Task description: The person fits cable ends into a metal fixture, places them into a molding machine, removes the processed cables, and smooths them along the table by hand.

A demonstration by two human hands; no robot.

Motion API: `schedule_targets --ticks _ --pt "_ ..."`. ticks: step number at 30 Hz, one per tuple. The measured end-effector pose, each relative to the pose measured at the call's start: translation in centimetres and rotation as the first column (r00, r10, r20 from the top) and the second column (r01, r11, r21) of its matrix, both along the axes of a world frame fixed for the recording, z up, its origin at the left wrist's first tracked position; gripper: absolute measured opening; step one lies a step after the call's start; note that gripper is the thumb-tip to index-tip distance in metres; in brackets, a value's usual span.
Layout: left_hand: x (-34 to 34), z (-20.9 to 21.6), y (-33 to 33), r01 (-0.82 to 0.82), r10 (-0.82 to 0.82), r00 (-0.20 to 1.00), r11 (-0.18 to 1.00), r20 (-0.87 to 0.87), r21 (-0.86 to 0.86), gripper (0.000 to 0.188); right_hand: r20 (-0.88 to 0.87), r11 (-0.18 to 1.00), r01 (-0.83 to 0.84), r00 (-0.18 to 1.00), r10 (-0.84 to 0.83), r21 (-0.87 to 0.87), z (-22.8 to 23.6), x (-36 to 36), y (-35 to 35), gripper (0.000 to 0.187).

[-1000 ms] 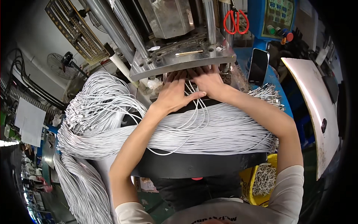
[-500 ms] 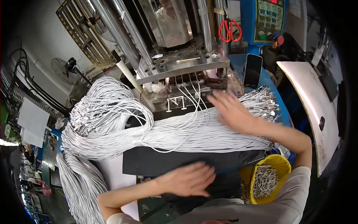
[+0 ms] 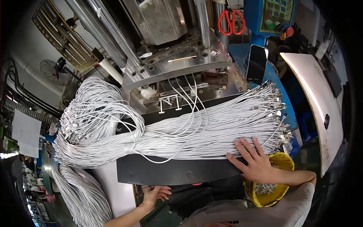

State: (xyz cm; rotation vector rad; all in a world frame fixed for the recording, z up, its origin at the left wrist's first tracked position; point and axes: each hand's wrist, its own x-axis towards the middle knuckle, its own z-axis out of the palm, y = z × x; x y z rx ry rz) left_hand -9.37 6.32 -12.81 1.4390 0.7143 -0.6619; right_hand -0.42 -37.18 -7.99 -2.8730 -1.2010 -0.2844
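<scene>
A thick bundle of white cables (image 3: 170, 140) with metal connectors at the right end lies across a black board (image 3: 181, 170). My right hand (image 3: 255, 164) rests open at the bundle's near right side, fingers spread and fingertips against the cables. Just below the board's front edge is my left hand (image 3: 154, 195), its fingers loosely bent and apart, with nothing visible in it. Several cables run from the bundle up into the press (image 3: 177, 68). Two small white T-shaped pieces (image 3: 169, 103) hang at the front of the press.
Looped cables (image 3: 98, 109) lie at the left, and another bundle (image 3: 81, 189) hangs down nearer me. A yellow-lined bin (image 3: 285, 166) holds small white pieces. A phone (image 3: 257, 64), red-handled scissors (image 3: 231, 24) and a blue control box (image 3: 276, 17) stand behind at the right.
My right hand has come down from above the cables to their near edge. My left hand has moved left and down to the board's front edge. The view has shifted slightly.
</scene>
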Motion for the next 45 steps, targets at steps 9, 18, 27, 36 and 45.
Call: schedule_targets --ticks 9,18,27,36,45 --pt "0.2 1.9 -0.4 0.011 -0.009 0.997 1.0 -0.077 0.028 0.057 -0.109 0.999 -0.001 0.994 0.005 0.042 1.8 0.1 0.1 0.113" --pt "-1.1 7.7 -5.1 0.272 -0.289 0.939 0.956 0.188 0.113 0.036 -0.125 0.999 -0.018 0.992 0.024 0.041 3.7 0.1 0.6 0.114" --pt "8.3 30.1 -14.8 0.126 0.113 -0.001 0.986 0.994 -0.112 0.04 -0.193 0.999 0.014 0.981 -0.004 0.051 7.0 0.3 0.1 0.106" --pt "9.0 30.3 -14.0 0.01 -0.059 -0.253 0.998 0.966 0.063 0.043 -0.148 0.999 0.023 0.989 -0.016 0.044 6.8 0.3 0.4 0.102" --pt "10.7 27.7 -13.5 -0.073 -0.26 -0.36 0.965 0.896 0.251 0.043 -0.379 0.946 0.085 0.924 0.041 0.311 11.5 2.5 -0.1 0.086"
